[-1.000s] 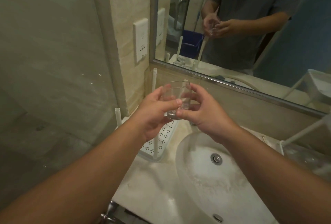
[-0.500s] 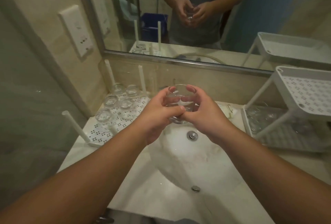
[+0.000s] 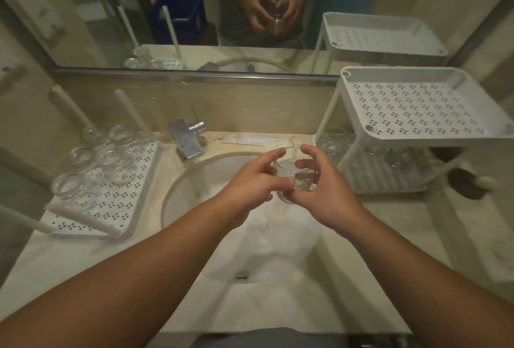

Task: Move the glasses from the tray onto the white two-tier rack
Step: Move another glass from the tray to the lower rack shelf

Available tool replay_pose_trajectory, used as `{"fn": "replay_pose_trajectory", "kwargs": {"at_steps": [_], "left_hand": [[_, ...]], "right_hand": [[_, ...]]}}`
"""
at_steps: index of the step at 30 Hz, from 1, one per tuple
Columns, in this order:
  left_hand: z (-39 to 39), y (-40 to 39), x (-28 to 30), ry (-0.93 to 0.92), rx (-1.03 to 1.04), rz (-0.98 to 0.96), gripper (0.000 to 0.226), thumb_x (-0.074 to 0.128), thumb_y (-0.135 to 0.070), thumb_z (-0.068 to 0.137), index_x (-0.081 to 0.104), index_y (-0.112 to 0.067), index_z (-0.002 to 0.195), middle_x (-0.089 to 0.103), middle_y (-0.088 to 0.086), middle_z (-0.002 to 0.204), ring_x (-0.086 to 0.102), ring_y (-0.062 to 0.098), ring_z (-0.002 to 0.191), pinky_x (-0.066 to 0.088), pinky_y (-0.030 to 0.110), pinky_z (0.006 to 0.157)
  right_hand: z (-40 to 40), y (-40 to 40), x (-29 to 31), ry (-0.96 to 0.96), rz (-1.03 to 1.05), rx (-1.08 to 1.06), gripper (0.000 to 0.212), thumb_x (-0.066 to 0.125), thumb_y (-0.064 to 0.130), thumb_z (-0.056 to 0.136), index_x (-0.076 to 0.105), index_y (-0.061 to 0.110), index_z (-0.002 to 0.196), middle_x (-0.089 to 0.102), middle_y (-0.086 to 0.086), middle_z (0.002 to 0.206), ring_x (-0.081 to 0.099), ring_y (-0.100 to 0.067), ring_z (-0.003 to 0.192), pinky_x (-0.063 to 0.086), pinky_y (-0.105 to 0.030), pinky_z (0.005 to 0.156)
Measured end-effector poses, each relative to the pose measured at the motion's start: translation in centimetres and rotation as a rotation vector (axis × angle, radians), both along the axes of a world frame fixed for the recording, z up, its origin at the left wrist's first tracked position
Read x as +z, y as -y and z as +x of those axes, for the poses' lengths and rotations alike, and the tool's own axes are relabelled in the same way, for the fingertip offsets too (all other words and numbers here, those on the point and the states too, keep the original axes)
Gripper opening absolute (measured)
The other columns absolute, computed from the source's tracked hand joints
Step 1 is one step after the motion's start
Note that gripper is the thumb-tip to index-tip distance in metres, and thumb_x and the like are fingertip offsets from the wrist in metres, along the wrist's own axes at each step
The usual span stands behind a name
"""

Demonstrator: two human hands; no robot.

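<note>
A clear drinking glass point(image 3: 289, 172) hangs above the sink, held between both hands. My left hand point(image 3: 250, 186) pinches its left side, and my right hand point(image 3: 325, 189) curls round its right side. The white perforated tray point(image 3: 116, 203) lies on the counter at the left with several glasses point(image 3: 83, 155) on it. At the right stands the white two-tier rack point(image 3: 422, 108); its top shelf is bare and a few glasses point(image 3: 395, 157) sit on the lower shelf.
A chrome tap point(image 3: 186, 139) stands behind the round sink basin point(image 3: 250, 236). White posts point(image 3: 130, 114) stick up from the tray's corners. A dark object point(image 3: 470, 186) lies right of the rack. The mirror point(image 3: 250, 14) runs along the back wall.
The view has swung right and down, bringing the whole rack into sight. Both hands have carried the glass rightward over the sink, closer to the rack.
</note>
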State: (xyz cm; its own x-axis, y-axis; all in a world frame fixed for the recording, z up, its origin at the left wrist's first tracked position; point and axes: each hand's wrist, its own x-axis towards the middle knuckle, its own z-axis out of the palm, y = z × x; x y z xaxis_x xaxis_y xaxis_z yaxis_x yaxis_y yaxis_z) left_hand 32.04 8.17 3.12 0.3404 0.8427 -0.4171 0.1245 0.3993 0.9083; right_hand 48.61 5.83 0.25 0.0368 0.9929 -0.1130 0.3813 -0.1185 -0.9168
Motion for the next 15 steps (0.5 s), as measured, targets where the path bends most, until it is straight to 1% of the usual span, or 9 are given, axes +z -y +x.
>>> {"fn": "replay_pose_trajectory", "kwargs": {"at_steps": [1, 3, 5, 7, 8, 10, 13, 14, 15], "left_hand": [[1.1, -0.1, -0.6, -0.022, -0.019, 0.003, 0.078, 0.078, -0.023, 0.069, 0.052, -0.038, 0.141, 0.052, 0.0, 0.097, 0.059, 0.014, 0.09, 0.045, 0.03, 0.076], [3.3, -0.1, -1.7, -0.047, -0.053, 0.002, 0.074, 0.078, -0.018, 0.079, 0.049, -0.037, 0.144, 0.051, 0.0, 0.095, 0.058, 0.014, 0.089, 0.046, 0.029, 0.074], [5.5, 0.0, -2.9, -0.066, -0.07, 0.003, 0.072, 0.078, -0.018, 0.082, 0.049, -0.036, 0.145, 0.052, -0.001, 0.099, 0.058, 0.013, 0.088, 0.048, 0.027, 0.072], [7.6, 0.1, -3.8, -0.088, -0.077, 0.0, 0.067, 0.077, -0.021, 0.084, 0.05, -0.037, 0.143, 0.056, -0.004, 0.105, 0.06, 0.011, 0.087, 0.049, 0.024, 0.069], [8.6, 0.2, -4.2, -0.087, -0.081, -0.016, 0.063, 0.076, -0.023, 0.086, 0.051, -0.038, 0.141, 0.057, -0.005, 0.108, 0.061, 0.011, 0.087, 0.05, 0.023, 0.068], [10.6, 0.4, -4.8, -0.076, -0.093, -0.072, 0.055, 0.074, -0.026, 0.088, 0.052, -0.039, 0.137, 0.061, -0.009, 0.113, 0.062, 0.013, 0.088, 0.049, 0.027, 0.071], [13.3, 0.5, -5.3, -0.081, -0.129, -0.14, 0.051, 0.071, -0.033, 0.082, 0.054, -0.038, 0.13, 0.066, -0.022, 0.113, 0.063, 0.014, 0.093, 0.048, 0.03, 0.075], [14.0, 0.6, -5.3, -0.086, -0.137, -0.153, 0.054, 0.069, -0.035, 0.077, 0.054, -0.039, 0.129, 0.066, -0.025, 0.114, 0.064, 0.014, 0.096, 0.048, 0.03, 0.076], [14.9, 0.6, -5.3, -0.095, -0.141, -0.159, 0.06, 0.068, -0.037, 0.074, 0.052, -0.038, 0.132, 0.065, -0.023, 0.117, 0.064, 0.015, 0.097, 0.049, 0.03, 0.076]], "right_hand": [[1.2, 0.2, -0.5, 0.005, -0.004, -0.009, 0.085, 0.088, 0.025, 0.068, 0.038, 0.049, 0.133, 0.055, 0.015, 0.117, 0.061, 0.004, 0.097, 0.052, -0.017, 0.076], [3.5, 0.6, -1.4, 0.015, -0.019, -0.022, 0.085, 0.088, 0.025, 0.068, 0.039, 0.049, 0.132, 0.055, 0.016, 0.116, 0.061, 0.003, 0.097, 0.054, -0.02, 0.079], [5.8, 0.9, -2.4, 0.024, -0.031, -0.035, 0.085, 0.089, 0.026, 0.068, 0.038, 0.049, 0.132, 0.055, 0.017, 0.117, 0.06, 0.007, 0.096, 0.053, -0.016, 0.077], [8.0, 1.3, -3.3, 0.042, -0.043, -0.063, 0.084, 0.089, 0.029, 0.067, 0.037, 0.054, 0.128, 0.055, 0.019, 0.117, 0.059, 0.01, 0.096, 0.052, -0.015, 0.075], [9.2, 1.4, -3.8, 0.042, -0.051, -0.084, 0.083, 0.089, 0.029, 0.067, 0.037, 0.055, 0.127, 0.055, 0.02, 0.117, 0.059, 0.009, 0.096, 0.053, -0.018, 0.078], [11.4, 1.6, -4.7, 0.04, -0.067, -0.13, 0.083, 0.089, 0.028, 0.067, 0.037, 0.052, 0.128, 0.056, 0.021, 0.116, 0.061, 0.005, 0.097, 0.056, -0.029, 0.084], [14.2, 1.4, -5.9, 0.065, -0.078, -0.169, 0.085, 0.088, 0.027, 0.068, 0.037, 0.045, 0.133, 0.054, 0.018, 0.118, 0.06, -0.002, 0.102, 0.054, -0.034, 0.088], [14.8, 1.3, -6.2, 0.07, -0.078, -0.177, 0.085, 0.088, 0.027, 0.068, 0.037, 0.043, 0.135, 0.054, 0.017, 0.119, 0.059, -0.002, 0.103, 0.054, -0.034, 0.088], [15.4, 1.2, -6.6, 0.076, -0.078, -0.186, 0.085, 0.088, 0.027, 0.069, 0.037, 0.043, 0.136, 0.054, 0.017, 0.12, 0.058, -0.001, 0.103, 0.053, -0.032, 0.087]]}}
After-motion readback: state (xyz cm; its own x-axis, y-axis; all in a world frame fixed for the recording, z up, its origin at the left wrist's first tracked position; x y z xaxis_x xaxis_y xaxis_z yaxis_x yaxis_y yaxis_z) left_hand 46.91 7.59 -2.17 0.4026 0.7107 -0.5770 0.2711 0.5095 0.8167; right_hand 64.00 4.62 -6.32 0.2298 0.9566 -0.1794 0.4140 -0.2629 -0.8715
